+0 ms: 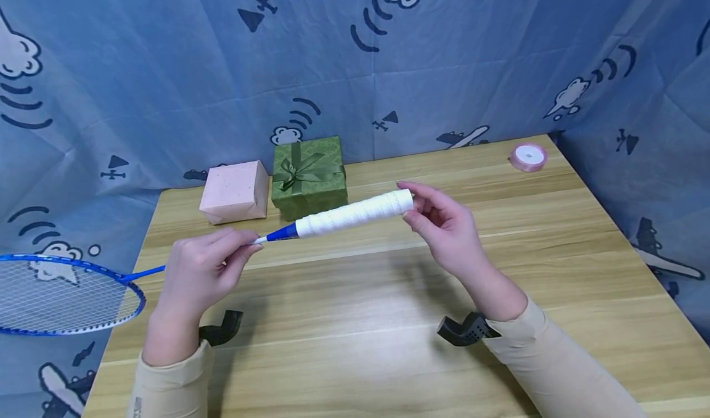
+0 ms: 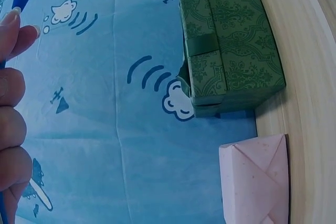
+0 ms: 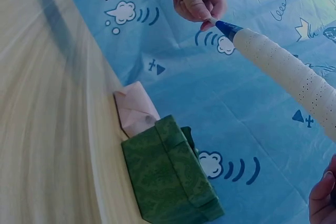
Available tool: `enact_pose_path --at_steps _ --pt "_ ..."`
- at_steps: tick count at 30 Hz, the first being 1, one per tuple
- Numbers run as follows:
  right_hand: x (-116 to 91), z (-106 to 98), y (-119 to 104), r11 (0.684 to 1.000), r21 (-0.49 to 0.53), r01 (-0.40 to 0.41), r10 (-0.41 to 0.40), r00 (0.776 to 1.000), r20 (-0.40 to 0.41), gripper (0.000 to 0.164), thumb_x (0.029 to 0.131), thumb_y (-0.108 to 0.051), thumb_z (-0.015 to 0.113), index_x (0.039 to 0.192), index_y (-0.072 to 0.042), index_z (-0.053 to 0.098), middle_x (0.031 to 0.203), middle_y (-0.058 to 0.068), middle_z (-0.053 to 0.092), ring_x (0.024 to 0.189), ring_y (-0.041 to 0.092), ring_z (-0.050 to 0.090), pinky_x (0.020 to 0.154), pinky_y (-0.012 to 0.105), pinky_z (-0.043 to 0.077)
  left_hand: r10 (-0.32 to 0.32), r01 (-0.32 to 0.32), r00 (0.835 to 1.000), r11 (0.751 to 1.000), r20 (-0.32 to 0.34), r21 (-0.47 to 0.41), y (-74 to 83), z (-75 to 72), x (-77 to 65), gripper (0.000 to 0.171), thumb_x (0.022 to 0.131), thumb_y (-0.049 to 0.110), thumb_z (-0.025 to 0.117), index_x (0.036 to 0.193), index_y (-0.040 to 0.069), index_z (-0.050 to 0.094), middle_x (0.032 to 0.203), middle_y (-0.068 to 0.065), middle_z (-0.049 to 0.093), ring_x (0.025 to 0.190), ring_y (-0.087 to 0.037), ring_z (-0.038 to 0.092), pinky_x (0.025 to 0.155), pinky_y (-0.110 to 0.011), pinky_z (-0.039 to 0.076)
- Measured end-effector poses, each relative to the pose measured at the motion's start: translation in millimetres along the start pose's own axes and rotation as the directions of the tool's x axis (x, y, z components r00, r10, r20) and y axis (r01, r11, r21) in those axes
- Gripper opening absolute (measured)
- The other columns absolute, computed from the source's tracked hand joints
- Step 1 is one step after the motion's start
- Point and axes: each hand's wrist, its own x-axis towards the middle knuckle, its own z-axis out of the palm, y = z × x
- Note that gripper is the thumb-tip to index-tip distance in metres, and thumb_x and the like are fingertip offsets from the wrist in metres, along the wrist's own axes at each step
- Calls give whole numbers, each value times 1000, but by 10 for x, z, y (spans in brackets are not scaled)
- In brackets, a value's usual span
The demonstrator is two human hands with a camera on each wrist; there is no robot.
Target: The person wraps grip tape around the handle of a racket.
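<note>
A badminton racket, its white wrapped handle (image 1: 355,213) pointing right, is held above the table. Blue shows on its cone (image 1: 283,232) and on the frame of its strung head (image 1: 61,295), which is cut off at the left edge. My left hand (image 1: 202,267) pinches the thin shaft just below the cone. At the other end, thumb and index finger of my right hand (image 1: 452,233) hold the butt of the handle. The right wrist view shows small perforations in the white grip wrap (image 3: 294,77); the butt lies outside that view.
A pink wrapped box (image 1: 234,193) and a green box (image 1: 309,180) with a ribbon bow stand side by side at the back left of the wooden table (image 1: 344,319). A pink ribbon roll (image 1: 528,157) lies at the back right. Blue patterned cloth (image 1: 333,54) hangs behind.
</note>
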Motion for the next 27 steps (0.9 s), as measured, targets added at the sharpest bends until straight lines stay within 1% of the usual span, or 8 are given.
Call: enact_pose_path --at_steps 3,6,9,13,17,20,23,27 --pt "0 10 9 1000 -3 1 -1 1000 -17 38 91 16 66 128 8 66 90 0 63 77 12 56 63 18 47 10 -10 1000 1000 -6 18 2 14 6 38 107 39 56 93 11 77 79 0 74 50 -4 49 44 -24 39" --pt "9 15 27 1000 23 15 -14 999 -31 34 92 17 65 125 11 65 101 0 64 88 13 60 70 18 51 11 -10 1000 998 -15 58 8 27 23 36 106 40 58 95 11 76 75 2 70 49 -5 46 43 -25 38" --pt "16 14 44 996 86 24 -22 999 -28 29 93 17 62 122 15 63 111 3 62 94 17 61 73 20 55 12 -9 999 996 -43 89 13 33 38 34 105 39 61 95 12 77 72 3 65 49 -6 42 44 -25 34" --pt "5 21 55 981 195 10 -5 1000 -25 23 96 16 58 118 11 63 106 2 65 81 16 64 68 24 57 32 -26 996 997 -85 72 21 31 52 33 104 37 63 91 11 79 72 0 65 49 -8 43 45 -25 34" --pt "15 22 67 967 250 51 -47 999 -19 33 96 19 55 127 9 60 96 3 70 75 15 68 65 25 57 58 -53 993 997 -104 52 25 31 66 32 104 35 64 88 11 78 70 2 64 48 -7 42 44 -23 32" --pt "24 11 65 965 249 82 -84 996 -3 40 93 22 55 132 14 54 95 4 70 76 15 68 63 25 56 61 -58 994 998 -96 31 22 32 64 32 105 34 63 87 11 77 69 3 64 49 -5 41 44 -22 31" --pt "20 -3 54 964 252 81 -88 996 18 42 89 25 58 130 14 57 96 5 70 74 17 67 63 25 56 50 -50 995 999 -81 -1 10 32 47 34 106 35 61 88 10 77 70 4 65 50 -2 40 45 -19 32" --pt "13 -20 43 972 224 77 -85 996 27 40 89 18 67 127 13 60 94 9 69 73 17 66 64 25 57 30 -32 997 999 -73 -32 -7 34 27 36 106 37 61 89 10 78 70 4 65 52 0 39 46 -17 32"
